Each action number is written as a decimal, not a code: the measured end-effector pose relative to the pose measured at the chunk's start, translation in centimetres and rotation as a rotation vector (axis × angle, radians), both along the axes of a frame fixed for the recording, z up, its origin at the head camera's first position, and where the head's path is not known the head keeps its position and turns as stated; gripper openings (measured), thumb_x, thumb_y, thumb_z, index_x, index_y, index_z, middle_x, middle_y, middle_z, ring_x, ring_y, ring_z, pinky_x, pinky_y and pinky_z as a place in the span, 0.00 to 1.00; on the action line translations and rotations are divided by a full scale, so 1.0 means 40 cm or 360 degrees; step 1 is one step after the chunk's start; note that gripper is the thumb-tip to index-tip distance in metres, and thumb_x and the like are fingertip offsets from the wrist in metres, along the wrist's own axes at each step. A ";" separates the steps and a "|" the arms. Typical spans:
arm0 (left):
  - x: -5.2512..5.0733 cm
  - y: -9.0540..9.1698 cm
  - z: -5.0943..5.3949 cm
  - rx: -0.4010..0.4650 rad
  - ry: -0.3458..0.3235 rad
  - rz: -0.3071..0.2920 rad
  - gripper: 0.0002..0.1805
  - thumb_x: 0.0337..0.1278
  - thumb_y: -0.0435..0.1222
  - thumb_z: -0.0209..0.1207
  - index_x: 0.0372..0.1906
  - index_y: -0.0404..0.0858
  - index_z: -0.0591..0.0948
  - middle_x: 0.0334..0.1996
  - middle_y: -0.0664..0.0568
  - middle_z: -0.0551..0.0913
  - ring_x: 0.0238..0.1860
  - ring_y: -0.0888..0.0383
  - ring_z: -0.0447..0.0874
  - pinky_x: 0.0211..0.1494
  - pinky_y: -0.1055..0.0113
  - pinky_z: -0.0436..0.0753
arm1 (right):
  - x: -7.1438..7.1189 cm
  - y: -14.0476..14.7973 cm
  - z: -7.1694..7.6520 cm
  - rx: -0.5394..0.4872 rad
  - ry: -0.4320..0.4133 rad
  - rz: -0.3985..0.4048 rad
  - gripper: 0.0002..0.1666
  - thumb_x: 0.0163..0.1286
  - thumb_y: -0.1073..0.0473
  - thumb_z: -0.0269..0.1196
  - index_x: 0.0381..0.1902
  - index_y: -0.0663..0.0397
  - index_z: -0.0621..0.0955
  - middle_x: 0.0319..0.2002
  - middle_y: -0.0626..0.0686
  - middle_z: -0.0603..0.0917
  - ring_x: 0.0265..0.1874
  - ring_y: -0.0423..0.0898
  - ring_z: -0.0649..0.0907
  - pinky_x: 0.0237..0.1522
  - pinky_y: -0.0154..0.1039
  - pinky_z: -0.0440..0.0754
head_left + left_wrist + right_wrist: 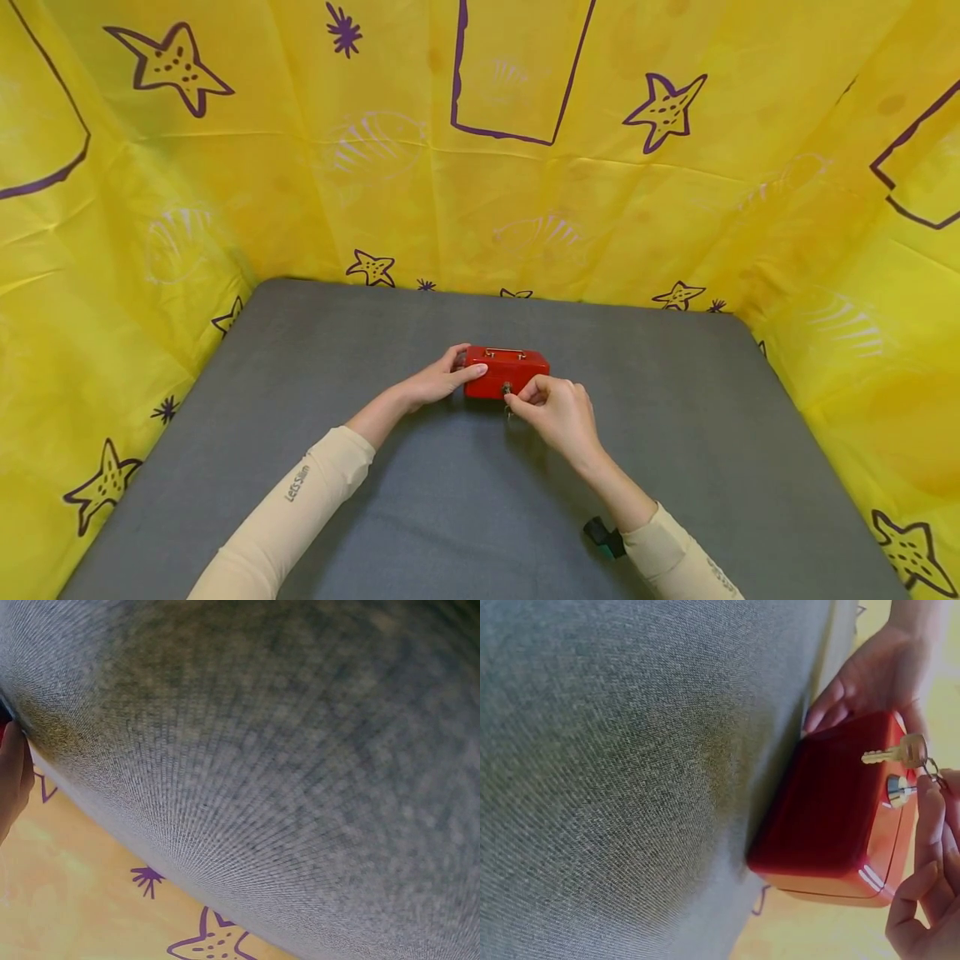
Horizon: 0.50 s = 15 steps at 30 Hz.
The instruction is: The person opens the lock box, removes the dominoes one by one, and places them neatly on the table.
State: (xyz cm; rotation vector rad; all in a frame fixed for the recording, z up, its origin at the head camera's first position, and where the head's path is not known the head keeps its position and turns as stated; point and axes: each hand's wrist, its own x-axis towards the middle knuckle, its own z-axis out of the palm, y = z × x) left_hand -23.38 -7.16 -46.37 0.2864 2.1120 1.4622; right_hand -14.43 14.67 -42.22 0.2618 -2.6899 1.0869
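Note:
A small red metal cash box with a folding handle on its lid sits on the grey table. My left hand grips its left end, thumb lying on the front near the top edge. At the round lock on the front, my right hand pinches a key whose head is mostly hidden by thumb and forefinger; its shaft meets the lock. A second key hangs from the same ring, as the right wrist view shows. The left wrist view catches only some fingers at its left edge.
Grey cloth covers the table around the box. Yellow curtains printed with starfish and fish enclose its back and both sides. A dark strapped device is on the right wrist.

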 end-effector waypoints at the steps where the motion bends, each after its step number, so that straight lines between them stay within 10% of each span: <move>1: -0.001 0.000 -0.001 -0.0001 0.0000 0.0004 0.46 0.63 0.56 0.57 0.75 0.39 0.50 0.69 0.40 0.62 0.67 0.44 0.61 0.69 0.45 0.60 | -0.001 -0.001 0.000 -0.0003 0.0005 0.0003 0.13 0.56 0.51 0.74 0.18 0.42 0.82 0.17 0.37 0.80 0.16 0.35 0.76 0.20 0.35 0.76; 15: 0.001 -0.002 0.001 -0.0010 0.0000 -0.0013 0.47 0.63 0.57 0.56 0.76 0.38 0.49 0.69 0.40 0.61 0.68 0.44 0.60 0.69 0.44 0.59 | -0.012 0.006 -0.033 -0.0348 -0.0119 0.0038 0.14 0.54 0.46 0.75 0.23 0.46 0.84 0.19 0.41 0.82 0.18 0.46 0.82 0.23 0.36 0.80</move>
